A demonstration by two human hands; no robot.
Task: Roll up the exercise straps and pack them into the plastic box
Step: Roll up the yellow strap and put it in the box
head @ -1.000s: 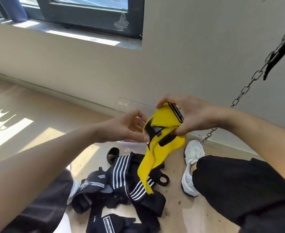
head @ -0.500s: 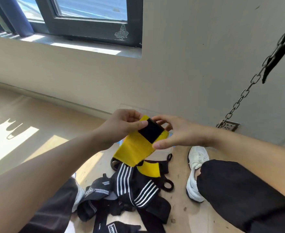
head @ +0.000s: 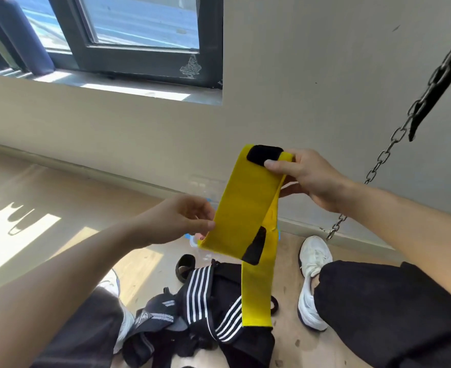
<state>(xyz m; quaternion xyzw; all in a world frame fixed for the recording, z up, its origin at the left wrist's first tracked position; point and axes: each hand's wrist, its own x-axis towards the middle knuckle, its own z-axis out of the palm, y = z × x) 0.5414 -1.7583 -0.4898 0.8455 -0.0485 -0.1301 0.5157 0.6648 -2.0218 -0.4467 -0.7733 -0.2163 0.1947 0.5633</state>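
The yellow strap (head: pixel 241 205) is held in the air, its long axis slanting from upper right to lower left, with one end hanging down. The right hand (head: pixel 306 179) pinches its upper end; the left hand (head: pixel 182 219) pinches its lower fold. Black straps (head: pixel 208 301) lie below on the floor (head: pixel 144 264).

No words, numbers or brand names could be read. The black straps (head: pixel 208 301) heaped on the floor bore white parallel stripes, and one carried a small pale mark at its left end, too blurred to make out. Far above that heap, a whitish tree-shaped sticker (head: pixel 190 67) stood on the window frame (head: pixel 144 62), without legible lettering.
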